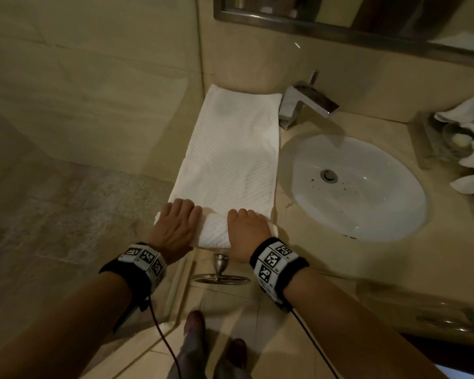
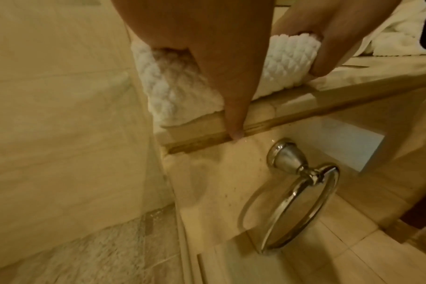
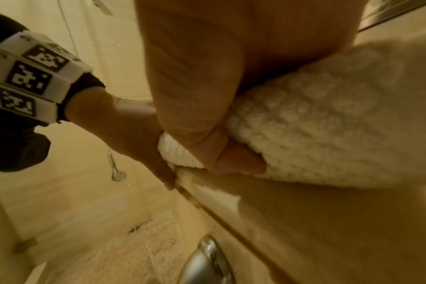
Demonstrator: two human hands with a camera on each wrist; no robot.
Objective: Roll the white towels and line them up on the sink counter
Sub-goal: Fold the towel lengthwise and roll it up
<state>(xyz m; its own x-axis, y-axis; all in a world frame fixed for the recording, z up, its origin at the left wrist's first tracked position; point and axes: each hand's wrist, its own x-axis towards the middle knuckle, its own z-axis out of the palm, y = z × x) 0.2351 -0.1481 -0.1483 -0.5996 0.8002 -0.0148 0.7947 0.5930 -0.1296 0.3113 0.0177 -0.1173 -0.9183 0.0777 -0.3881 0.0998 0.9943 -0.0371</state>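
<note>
The white towel (image 1: 230,160) is lying lengthwise on the beige stone worktop (image 1: 307,258), stretching from the back wall toward the front edge, with its near end turned over into a short roll (image 1: 215,231) just at that edge. The left hand (image 1: 175,228) is lying over the left part of the roll, fingers curled over its top; in the left wrist view its thumb (image 2: 234,115) is reaching down past the towel onto the worktop's front lip. The right hand (image 1: 248,231) is clasping the right part of the roll, its thumb (image 3: 231,159) tucking under the cloth in the right wrist view. Both hands are grasping the rolled end, side by side and just apart.

Just right of the towel an oval white basin (image 1: 353,187) is sitting sunk into the worktop, dark specks dotting its bowl around the drain. A square chrome tap (image 1: 307,105) is standing behind it, near the towel's far corner. More white towels (image 1: 471,132) are lying crumpled at the far right, beside a clear dish (image 1: 457,138) holding a pale bar. A framed mirror (image 1: 353,17) is hanging above. A chrome towel ring (image 2: 292,192) is hanging on the cabinet front below the hands. Beige stone is covering the wall to the left, and pale tiles the floor.
</note>
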